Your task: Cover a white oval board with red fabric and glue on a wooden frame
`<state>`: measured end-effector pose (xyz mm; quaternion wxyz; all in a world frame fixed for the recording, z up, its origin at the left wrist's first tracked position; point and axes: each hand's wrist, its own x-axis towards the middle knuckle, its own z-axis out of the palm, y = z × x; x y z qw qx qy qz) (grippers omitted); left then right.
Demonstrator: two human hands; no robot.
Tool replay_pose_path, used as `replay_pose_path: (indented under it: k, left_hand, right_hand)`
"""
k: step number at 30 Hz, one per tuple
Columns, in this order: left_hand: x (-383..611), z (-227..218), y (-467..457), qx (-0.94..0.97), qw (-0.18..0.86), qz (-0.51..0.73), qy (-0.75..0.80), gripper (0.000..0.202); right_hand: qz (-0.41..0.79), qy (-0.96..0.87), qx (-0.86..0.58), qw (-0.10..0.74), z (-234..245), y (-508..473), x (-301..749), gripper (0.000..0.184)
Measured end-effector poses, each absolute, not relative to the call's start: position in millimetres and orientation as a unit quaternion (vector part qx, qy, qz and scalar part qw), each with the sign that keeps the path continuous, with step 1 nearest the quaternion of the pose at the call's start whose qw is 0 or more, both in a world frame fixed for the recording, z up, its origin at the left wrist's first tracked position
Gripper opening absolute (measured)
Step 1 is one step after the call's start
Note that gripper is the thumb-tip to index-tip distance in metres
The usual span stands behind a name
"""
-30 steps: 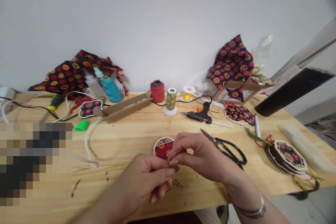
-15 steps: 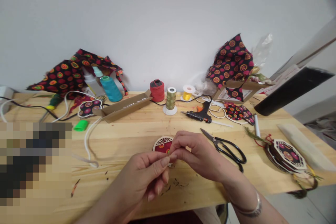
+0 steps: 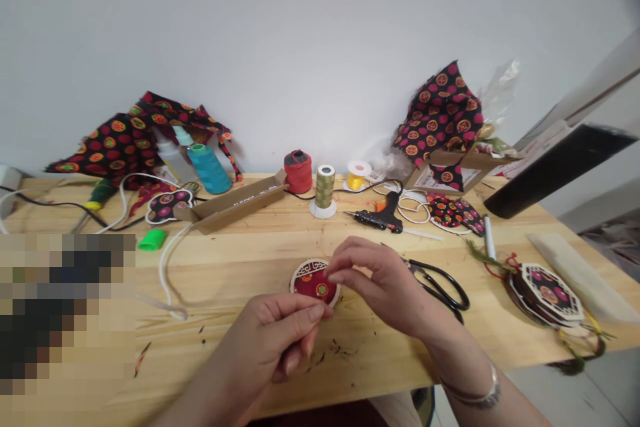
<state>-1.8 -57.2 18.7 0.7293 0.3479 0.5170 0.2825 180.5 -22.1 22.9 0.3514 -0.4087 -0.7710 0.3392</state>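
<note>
- Head view, nearest first: the left hand [image 3: 267, 340] is coming in from the lower left, wrist low and fingers curling inward, with the thumb and forefinger pressing together just at the lower edge of the disc. Whether they are pinching a fine thread is too small to tell.
- The right hand [image 3: 377, 283] is arching over from the lower right, with a silver bangle [image 3: 483, 395] sitting on its wrist. Its fingertips [image 3: 334, 275] are reaching onto the disc, curved and slightly apart.
- The red disc [image 3: 314, 285], a round fabric piece framed in white fretwork, is lying flat on the pine table [image 3: 380, 367], between both hands.
- For fingertip work this small, a light pinch and a steady disc would likely serve best, with the wrists kept low and the fingers doing the moving.
- Black-handled scissors [image 3: 443, 287] are lying just beside the right hand, and a finished-looking octagonal ornament [image 3: 547, 295] is lying further right.
- Further off, a glue gun [image 3: 377, 219] is lying near an olive thread spool [image 3: 325, 187] and a red thread spool [image 3: 299, 172].
- Along the wall, patterned cloth [image 3: 440, 117] is heaped on a cardboard box [image 3: 450, 177].
</note>
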Motion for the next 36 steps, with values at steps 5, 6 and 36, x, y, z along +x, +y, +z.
replay_pose_path:
  k: [5,6,36]
  left_hand:
    - [-5.7,18.7,-55.5,0.334,0.72,0.306,0.526,0.028]
    - [-6.5,18.7,-54.9,0.332,0.719,0.312,0.525,0.027]
    - [-6.2,17.7,-49.6,0.357,0.692,0.341,0.526,0.027]
  right_hand:
    - [0.126,-0.766,-0.577,0.254,8.0,-30.4,218.8,0.021]
    - [0.081,-0.76,-0.609,0.214,4.0,-35.0,228.8,0.021]
    - [0.492,-0.63,-0.56,0.217,33.7,-91.1,215.8,0.024]
